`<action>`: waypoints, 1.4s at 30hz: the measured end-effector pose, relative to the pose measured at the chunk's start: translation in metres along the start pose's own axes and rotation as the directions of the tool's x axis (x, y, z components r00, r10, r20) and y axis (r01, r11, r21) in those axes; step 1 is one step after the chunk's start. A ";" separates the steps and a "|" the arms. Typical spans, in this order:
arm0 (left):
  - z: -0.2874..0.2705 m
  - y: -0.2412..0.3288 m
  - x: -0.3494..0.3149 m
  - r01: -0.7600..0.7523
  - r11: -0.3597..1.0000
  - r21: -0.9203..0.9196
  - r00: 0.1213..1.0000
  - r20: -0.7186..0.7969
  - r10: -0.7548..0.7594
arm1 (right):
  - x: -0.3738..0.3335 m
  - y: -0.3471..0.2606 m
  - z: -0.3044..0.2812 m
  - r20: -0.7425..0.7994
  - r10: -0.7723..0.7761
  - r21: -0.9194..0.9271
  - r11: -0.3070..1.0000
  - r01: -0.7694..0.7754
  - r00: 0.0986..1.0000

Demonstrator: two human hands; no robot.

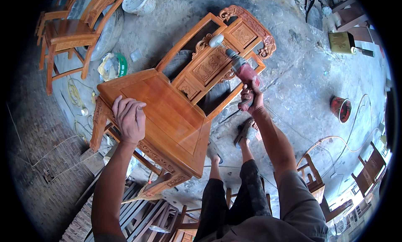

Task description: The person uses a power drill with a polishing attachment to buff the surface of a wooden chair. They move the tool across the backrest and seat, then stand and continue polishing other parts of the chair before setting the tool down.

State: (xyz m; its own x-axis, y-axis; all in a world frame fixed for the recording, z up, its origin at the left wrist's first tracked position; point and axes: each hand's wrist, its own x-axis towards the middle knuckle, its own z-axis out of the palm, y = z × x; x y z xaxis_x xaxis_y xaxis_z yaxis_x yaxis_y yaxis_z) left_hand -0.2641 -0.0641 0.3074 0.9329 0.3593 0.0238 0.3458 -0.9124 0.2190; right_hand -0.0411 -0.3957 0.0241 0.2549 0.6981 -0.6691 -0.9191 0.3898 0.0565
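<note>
A carved wooden chair point(167, 106) stands tilted across the middle of the view, its polished seat toward me and its carved backrest point(209, 64) farther off. My left hand point(130, 118) rests on the seat near its left edge, fingers bent loosely and nothing in them. In my right hand point(252, 97) is a red power drill point(247, 74), gripped by its handle. A pale round polishing pad point(216, 41) sits at the tool's far end, over the backrest; whether it touches the wood I cannot tell.
Another wooden chair point(71, 34) stands at the far left. A white bucket point(138, 2), a green-rimmed tub point(113, 67) and a red bucket point(341, 109) are on the concrete floor. A yellowish can point(341, 42) lies at the far right. Hoses and cords trail across the floor; wooden strips lie below the chair.
</note>
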 end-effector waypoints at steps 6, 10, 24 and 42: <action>-0.001 -0.003 -0.002 0.006 1.000 0.010 1.000 -0.002 -0.006 | -0.039 0.063 -0.009 -0.101 0.123 -0.104 0.986 -0.133 0.987; -0.001 -0.002 -0.002 0.011 1.000 0.010 1.000 0.001 -0.011 | -0.038 0.072 -0.009 -0.129 0.116 -0.074 0.989 -0.126 0.985; -0.002 -0.003 -0.001 0.010 1.000 0.020 1.000 0.003 -0.010 | 0.014 -0.037 0.022 0.001 -0.091 -0.050 0.995 0.091 0.996; -0.001 -0.002 0.000 0.012 1.000 0.010 1.000 0.024 -0.012 | 0.050 -0.013 0.055 0.041 -0.079 -0.047 0.996 0.081 0.996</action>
State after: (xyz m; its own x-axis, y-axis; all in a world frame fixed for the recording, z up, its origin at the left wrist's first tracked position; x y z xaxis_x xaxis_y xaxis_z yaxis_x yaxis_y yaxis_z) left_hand -0.2649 -0.0620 0.3081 0.9307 0.3658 -0.0023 0.3581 -0.9099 0.2092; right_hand 0.0004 -0.3331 0.0306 0.3386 0.6893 -0.6405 -0.9088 0.4159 -0.0328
